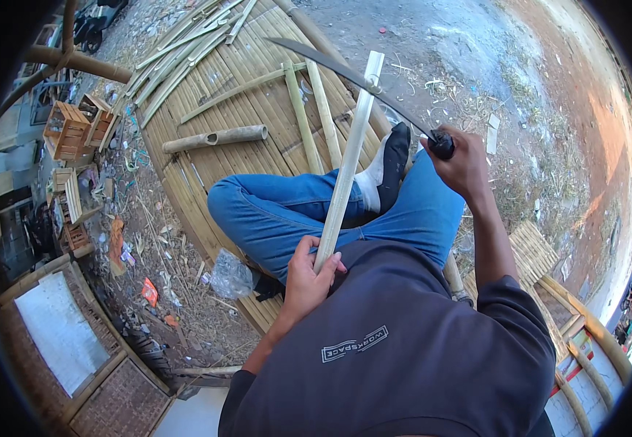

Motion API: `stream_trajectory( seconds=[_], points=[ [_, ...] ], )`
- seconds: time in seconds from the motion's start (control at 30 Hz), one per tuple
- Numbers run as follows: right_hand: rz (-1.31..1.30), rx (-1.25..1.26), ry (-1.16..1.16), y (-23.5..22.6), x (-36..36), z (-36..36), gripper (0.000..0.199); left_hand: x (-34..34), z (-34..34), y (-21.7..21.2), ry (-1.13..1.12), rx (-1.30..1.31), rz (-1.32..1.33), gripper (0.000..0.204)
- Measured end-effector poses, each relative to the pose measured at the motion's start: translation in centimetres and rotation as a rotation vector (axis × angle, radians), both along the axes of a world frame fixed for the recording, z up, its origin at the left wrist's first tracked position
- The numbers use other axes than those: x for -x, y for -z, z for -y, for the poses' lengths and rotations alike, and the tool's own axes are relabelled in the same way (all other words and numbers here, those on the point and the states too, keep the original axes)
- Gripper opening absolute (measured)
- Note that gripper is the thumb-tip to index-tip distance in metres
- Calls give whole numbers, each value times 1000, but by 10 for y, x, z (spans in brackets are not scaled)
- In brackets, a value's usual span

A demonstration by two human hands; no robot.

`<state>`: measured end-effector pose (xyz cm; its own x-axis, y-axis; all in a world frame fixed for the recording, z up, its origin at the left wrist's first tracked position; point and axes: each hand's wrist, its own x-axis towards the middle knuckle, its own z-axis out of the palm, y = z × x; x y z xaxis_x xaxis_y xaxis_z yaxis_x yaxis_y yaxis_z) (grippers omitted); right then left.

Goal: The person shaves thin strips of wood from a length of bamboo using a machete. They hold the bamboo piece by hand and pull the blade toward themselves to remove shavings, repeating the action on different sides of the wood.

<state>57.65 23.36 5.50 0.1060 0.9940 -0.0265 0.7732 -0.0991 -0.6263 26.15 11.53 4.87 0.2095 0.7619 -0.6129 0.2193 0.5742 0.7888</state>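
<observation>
My left hand (312,277) is closed around the lower end of a long split bamboo strip (348,167), which slants up and away over my crossed legs. In my right hand (463,164) is the dark handle of a machete (324,60) with a long, slightly curved blade. The blade points up and to the left, crossing the strip near its far end, close to a node. Whether the edge touches the bamboo or cuts into it, I cannot tell.
I sit on a bamboo-slat platform (276,124). A bamboo tube (215,138) with a notch lies at left, with split pieces (303,120) ahead and a strip pile (177,54) at far left. Beside my left knee is a clear plastic bag (230,274); wooden crates (67,131) stand beyond.
</observation>
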Motion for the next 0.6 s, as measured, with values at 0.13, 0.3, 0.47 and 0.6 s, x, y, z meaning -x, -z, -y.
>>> stream_trajectory(
  seconds=[0.13,0.3,0.47,0.6],
  points=[
    [126,-63,-267,-11,28,7,17,-4,-2,-11,-28,-31,25,27],
    [183,-58,-478,-16,47,11,22,-1,-1,-13,-46,256,311,27],
    [184,11,-554,-12,54,20,24,-3,5,-12,-128,204,321,29],
    [162,28,-532,-19,58,22,25,-6,6,-11,-123,56,224,28]
  ],
)
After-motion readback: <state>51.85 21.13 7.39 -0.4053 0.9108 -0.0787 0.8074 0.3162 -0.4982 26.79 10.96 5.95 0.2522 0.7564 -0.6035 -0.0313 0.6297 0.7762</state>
